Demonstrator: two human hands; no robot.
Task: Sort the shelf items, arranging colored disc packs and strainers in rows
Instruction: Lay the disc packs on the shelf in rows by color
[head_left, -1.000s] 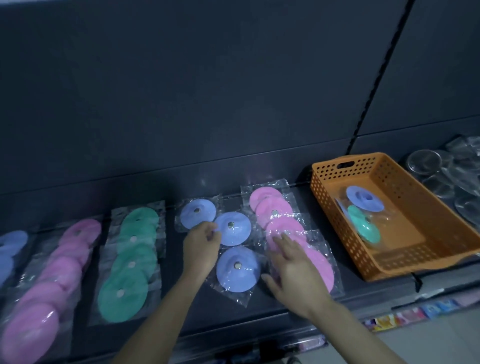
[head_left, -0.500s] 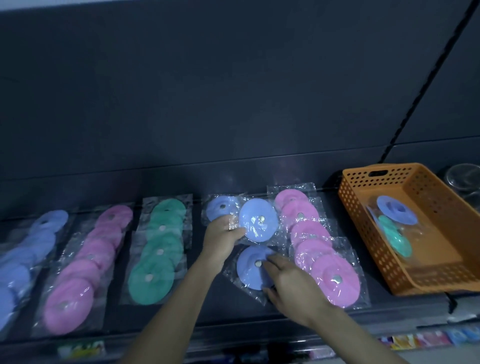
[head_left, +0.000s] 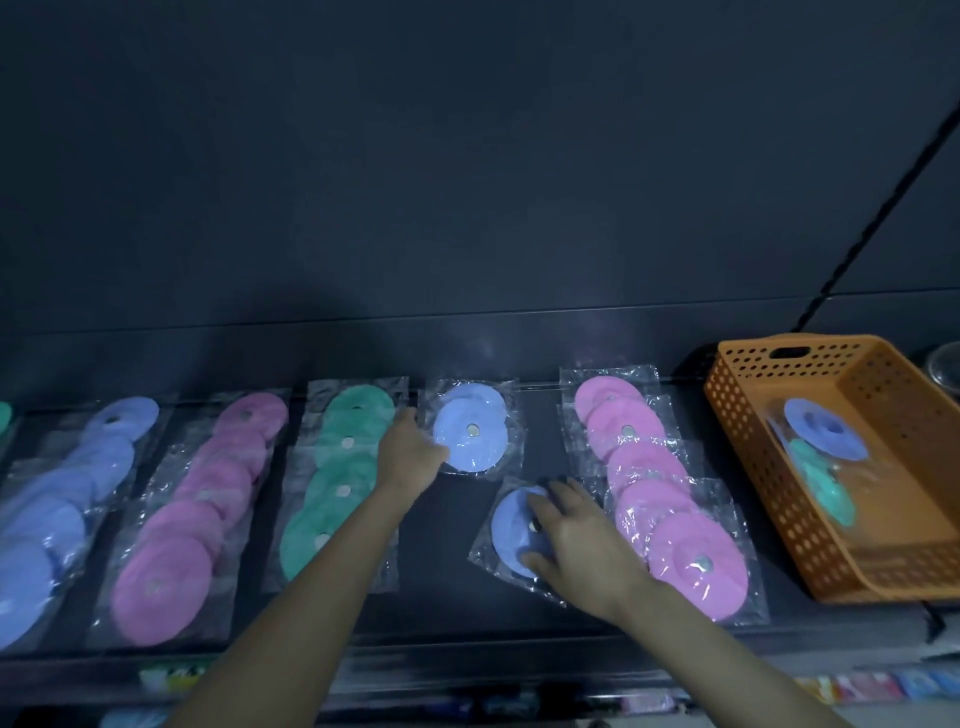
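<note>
Rows of bagged disc packs lie on the dark shelf (head_left: 452, 613): a blue row (head_left: 67, 493), a pink row (head_left: 202, 509), a green row (head_left: 337, 478) and a second pink row (head_left: 654, 483). Between green and pink, a blue disc pack (head_left: 475, 436) lies over another blue one at the back. My left hand (head_left: 415, 452) pinches its left edge. A third blue pack (head_left: 509, 530) lies nearer, slightly askew. My right hand (head_left: 571, 535) rests on it with fingers spread. No strainer is clearly visible.
An orange perforated basket (head_left: 753, 415) stands at the right and holds a blue pack (head_left: 826, 431) and a green pack (head_left: 826, 493). A clear round item (head_left: 946, 364) shows at the far right edge. The dark back wall rises behind the shelf.
My left hand carried the middle blue pack back onto the rear blue one. My right hand slid from the pink row onto the near blue pack. The view shifted left.
</note>
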